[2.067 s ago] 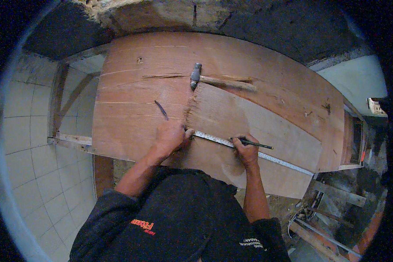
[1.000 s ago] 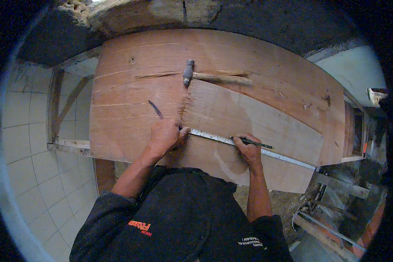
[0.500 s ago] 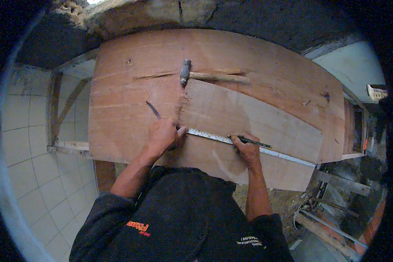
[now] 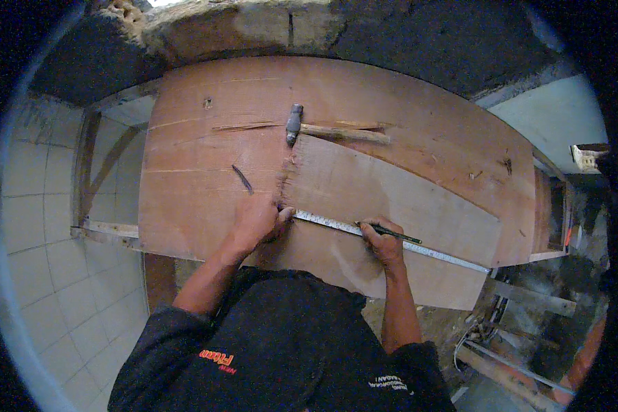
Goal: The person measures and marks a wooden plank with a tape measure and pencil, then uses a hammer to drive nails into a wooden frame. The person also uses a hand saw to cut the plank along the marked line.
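A pale, thin plywood piece [image 4: 364,180] lies on a larger reddish plywood sheet [image 4: 206,154]. Across the pale piece stretches a white tape measure [image 4: 453,259], from its left edge to its right edge. My left hand [image 4: 257,223] is closed on the tape's left end, thumb pressing beside the board's ragged edge. In my right hand [image 4: 386,246], a dark pencil [image 4: 404,237] is pinched, its tip pointing left at the tape. The fingers of that hand rest on the board just below the tape.
A hammer [image 4: 294,125] with a wooden handle lies beyond the pale piece. A dark, thin strip [image 4: 242,178] sits left of it. Rough masonry [image 4: 254,31] borders the far side, and tiles [image 4: 34,226] are at left. Timber lengths [image 4: 508,378] lie low at right.
The view has shifted slightly, so the boards and hammer appear a little lower. Both hands keep their holds, the pencil tip staying close to the tape.
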